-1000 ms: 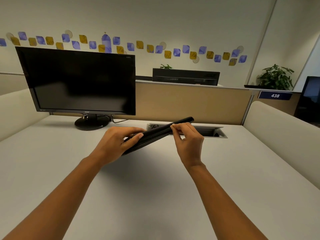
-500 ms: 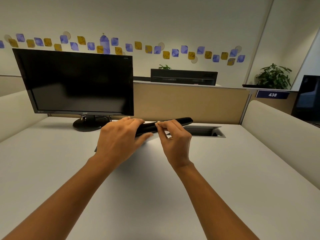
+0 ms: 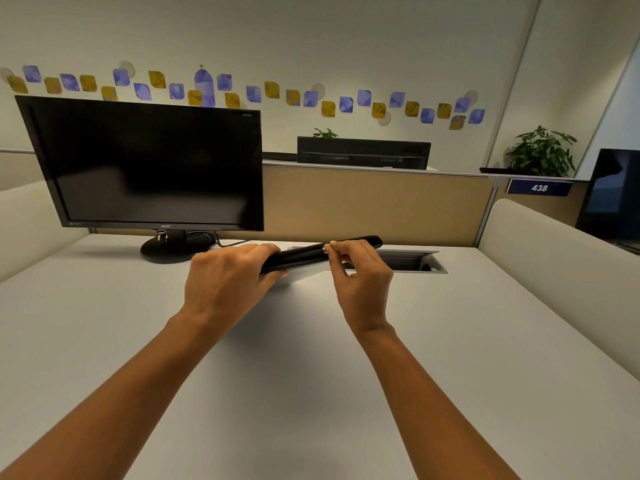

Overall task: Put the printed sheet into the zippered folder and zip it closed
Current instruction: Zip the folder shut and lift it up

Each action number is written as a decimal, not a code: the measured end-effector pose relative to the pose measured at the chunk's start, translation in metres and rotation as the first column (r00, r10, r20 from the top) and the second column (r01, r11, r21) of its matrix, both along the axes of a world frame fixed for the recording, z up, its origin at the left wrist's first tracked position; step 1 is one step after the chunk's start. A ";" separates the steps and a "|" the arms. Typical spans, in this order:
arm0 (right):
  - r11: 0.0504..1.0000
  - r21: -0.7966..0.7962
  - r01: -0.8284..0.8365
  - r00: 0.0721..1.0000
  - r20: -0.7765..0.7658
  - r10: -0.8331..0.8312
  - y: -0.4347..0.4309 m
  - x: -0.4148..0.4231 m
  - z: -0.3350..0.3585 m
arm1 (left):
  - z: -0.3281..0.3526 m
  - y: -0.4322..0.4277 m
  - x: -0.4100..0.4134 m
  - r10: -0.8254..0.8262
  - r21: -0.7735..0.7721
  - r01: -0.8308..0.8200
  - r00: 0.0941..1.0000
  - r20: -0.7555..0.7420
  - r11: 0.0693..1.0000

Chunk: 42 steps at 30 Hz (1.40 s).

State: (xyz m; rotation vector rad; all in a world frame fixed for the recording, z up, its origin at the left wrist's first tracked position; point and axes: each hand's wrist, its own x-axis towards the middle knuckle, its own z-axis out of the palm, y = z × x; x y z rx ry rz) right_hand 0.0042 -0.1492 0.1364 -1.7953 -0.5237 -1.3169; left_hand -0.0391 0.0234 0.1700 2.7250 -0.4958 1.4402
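Observation:
The black zippered folder [image 3: 304, 256] is seen edge-on, held just above the white desk [image 3: 311, 393] near its far side. My left hand [image 3: 228, 285] grips the folder's left end, palm down. My right hand [image 3: 360, 275] pinches the small metal zipper pull [image 3: 325, 250] between thumb and forefinger on the folder's near edge, toward its right end. The zipper teeth show closed from my left hand up to the pull. The printed sheet is not visible.
A black monitor [image 3: 149, 168] on a round stand sits at the back left. A recessed cable tray [image 3: 412, 263] opens in the desk right behind the folder. Beige partitions bound the desk at the back and both sides.
The folder has been lowered and levelled from a tilt. My right hand, which slid left along the edge half a second ago, has drawn the zipper pull back to the right.

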 end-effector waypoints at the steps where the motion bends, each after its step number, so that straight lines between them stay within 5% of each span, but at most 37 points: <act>1: 1.000 0.017 0.002 1.000 -0.011 -0.002 -0.002 0.002 0.000 | 0.000 0.001 0.000 -0.003 -0.006 0.003 1.000 -0.001 1.000; 20: 0.981 0.083 0.176 0.980 -0.109 -0.167 -0.043 0.030 -0.005 | -0.003 0.004 0.001 -0.016 -0.031 0.016 1.000 -0.006 0.999; 33: 0.975 0.216 0.042 0.975 -0.222 0.007 -0.010 0.002 -0.044 | 0.008 -0.018 0.004 0.069 -0.140 -0.089 0.988 -0.141 0.986; 38: 0.934 0.251 -0.255 0.783 -0.513 0.351 0.032 -0.024 -0.053 | 0.025 -0.042 0.009 0.131 -0.121 -0.161 0.967 -0.219 0.980; 42: 0.846 0.303 -0.438 0.613 -0.588 0.528 0.065 -0.032 -0.049 | 0.039 -0.066 0.020 0.154 -0.054 -0.178 0.940 -0.305 0.983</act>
